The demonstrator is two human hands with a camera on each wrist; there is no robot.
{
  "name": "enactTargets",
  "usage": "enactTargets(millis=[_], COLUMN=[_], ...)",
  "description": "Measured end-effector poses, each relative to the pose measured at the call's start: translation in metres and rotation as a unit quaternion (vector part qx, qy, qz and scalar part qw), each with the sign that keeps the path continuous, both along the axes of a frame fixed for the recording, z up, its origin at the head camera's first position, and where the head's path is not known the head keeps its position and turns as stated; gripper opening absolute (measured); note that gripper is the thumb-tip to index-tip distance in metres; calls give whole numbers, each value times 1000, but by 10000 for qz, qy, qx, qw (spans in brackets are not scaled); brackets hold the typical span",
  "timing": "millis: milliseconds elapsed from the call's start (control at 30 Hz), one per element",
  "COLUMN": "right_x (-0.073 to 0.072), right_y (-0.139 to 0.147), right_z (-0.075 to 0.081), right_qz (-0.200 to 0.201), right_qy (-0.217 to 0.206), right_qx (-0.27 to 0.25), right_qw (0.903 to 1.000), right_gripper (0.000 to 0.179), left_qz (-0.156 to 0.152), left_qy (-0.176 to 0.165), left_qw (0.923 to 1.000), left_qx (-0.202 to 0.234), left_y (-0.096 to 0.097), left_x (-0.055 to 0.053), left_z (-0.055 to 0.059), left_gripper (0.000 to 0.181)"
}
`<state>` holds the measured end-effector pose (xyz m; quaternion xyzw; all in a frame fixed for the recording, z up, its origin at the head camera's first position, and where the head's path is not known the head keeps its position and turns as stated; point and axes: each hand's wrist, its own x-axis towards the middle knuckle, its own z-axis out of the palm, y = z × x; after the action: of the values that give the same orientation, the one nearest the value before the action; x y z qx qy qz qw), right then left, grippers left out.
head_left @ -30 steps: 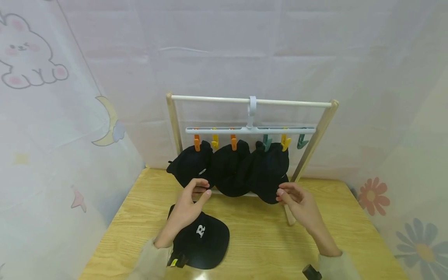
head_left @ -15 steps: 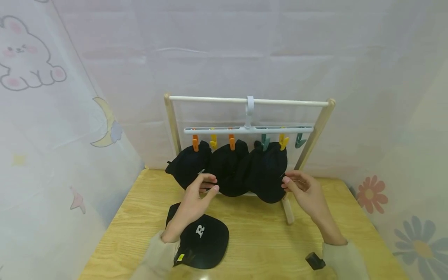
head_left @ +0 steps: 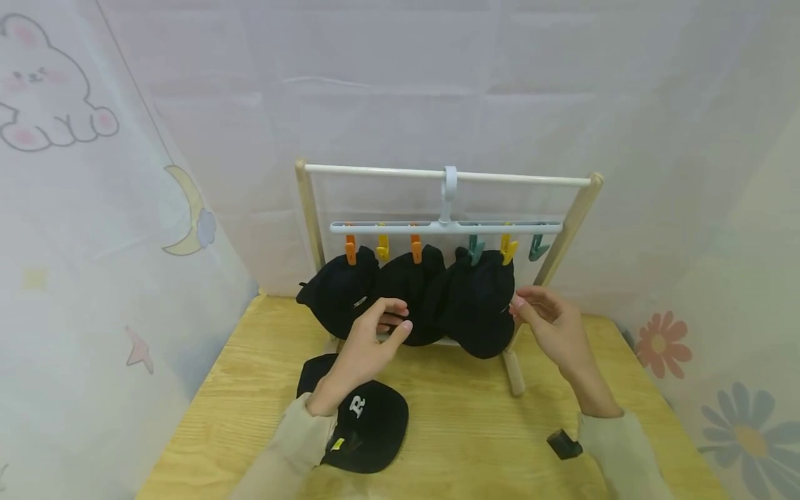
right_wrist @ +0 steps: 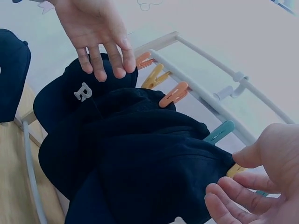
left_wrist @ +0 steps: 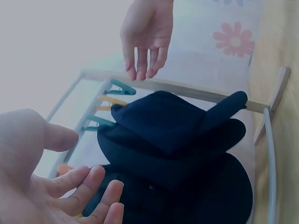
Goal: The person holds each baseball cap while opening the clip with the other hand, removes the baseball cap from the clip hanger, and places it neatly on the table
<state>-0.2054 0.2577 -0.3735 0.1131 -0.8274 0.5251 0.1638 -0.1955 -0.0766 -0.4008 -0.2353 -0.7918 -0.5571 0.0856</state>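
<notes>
Three black baseball caps hang overlapping in a row at the centre of the head view, brims down, pinned along their upper edges by orange, yellow and teal clips. The left hand is in front of the row, just left of centre, its fingers released and loosely bent round nothing; the right hand is level with the rightmost cap's edge, its fingers likewise released, though whether a tip brushes the cloth I cannot tell. For handling the row well, a light touch seems best: take a brim between thumb and fingertips, ease it forward or sideways, and let go before the clip takes any pull. The overlap means a tug on one cap could drag its neighbour, so steadying the next one with the other hand would help. The white hanger is carried by a single hook on the rail of the drying rack, so it would probably swing if both sides were not moved evenly. Towards the lower left, the cap with the white R lies on the bench, partly beneath the left forearm, which should stay lifted clear of it.
</notes>
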Motion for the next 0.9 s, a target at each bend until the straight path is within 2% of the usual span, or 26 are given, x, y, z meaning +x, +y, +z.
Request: enactTargets(millis=[167,300,567,900], right_x=[-5,-10,-18,-25], right_y=[-1,-3,-8,-11], right_z=[5,8,13,20], right_qz=[-126,-152,-247,-424], right_qy=[79,329,596,687], right_qx=[166,125,-222,-1], right_qw=[9998,9993,9977,9967], right_gripper=[38,38,36,40], left_qz=[-47,-102,-182,-287], left_qy=[179,350,321,324], left_qw=[9998,9993,9993,9991], left_qx=[-79,-104,-85,-22], left_y=[13,19,26,38], left_x=[-5,-6,-11,-17], left_z=[5,9,13,16], left_gripper=[35,36,39,39])
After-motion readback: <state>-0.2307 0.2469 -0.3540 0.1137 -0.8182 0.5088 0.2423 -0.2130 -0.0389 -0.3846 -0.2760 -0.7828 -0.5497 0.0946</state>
